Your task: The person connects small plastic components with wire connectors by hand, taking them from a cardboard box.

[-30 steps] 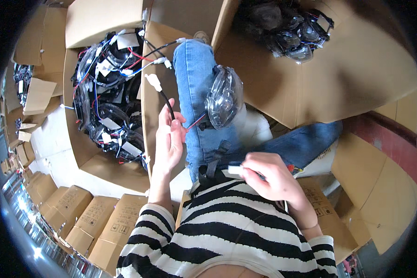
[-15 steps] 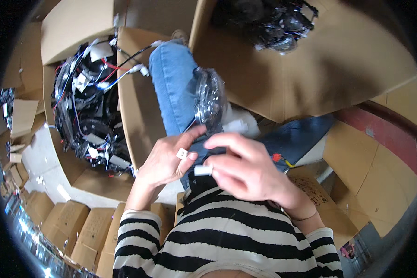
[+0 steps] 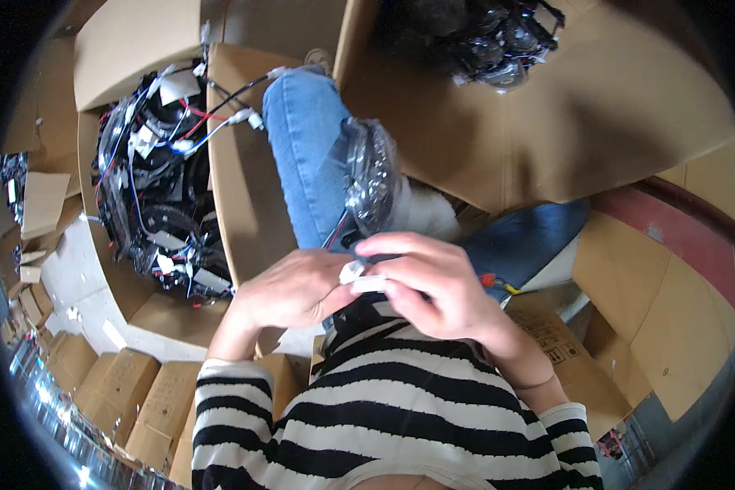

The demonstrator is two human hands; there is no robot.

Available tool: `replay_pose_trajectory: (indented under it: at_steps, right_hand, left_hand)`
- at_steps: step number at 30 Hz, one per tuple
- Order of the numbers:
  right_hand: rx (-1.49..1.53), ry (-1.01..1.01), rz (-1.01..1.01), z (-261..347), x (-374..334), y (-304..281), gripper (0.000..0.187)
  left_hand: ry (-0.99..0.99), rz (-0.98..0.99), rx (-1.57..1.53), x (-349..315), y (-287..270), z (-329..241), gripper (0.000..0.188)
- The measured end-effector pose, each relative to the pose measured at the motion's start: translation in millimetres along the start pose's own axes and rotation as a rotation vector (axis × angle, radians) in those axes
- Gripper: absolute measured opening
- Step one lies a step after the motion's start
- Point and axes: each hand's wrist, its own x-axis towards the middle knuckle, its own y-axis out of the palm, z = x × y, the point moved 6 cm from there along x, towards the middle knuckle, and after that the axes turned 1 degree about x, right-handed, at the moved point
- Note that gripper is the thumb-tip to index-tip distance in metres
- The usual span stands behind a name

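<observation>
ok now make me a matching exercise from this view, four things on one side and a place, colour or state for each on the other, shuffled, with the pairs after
Things
1. plastic-wrapped lamp
2. right hand
3. striped top
4. carton with white connectors over its edge

Places, colours, states
A. black and white
B. left of the left leg
C. beyond the hands, at the right side of the left leg
D. pinching a small white piece

Right pairs
1-C
2-D
3-A
4-B
</observation>
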Motion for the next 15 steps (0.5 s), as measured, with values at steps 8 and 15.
replay_pose_trajectory:
  at_steps: [8,15]
  right_hand:
    - [0.109,0.054,0.071,-5,0,8,0.010]
    - [0.266,0.292,0.199,-20,-4,-5,0.006]
  left_hand:
    - [0.065,-0.015,-0.085,2,-4,4,0.027]
    - [0.229,-0.038,-0.488,-5,-5,19,0.021]
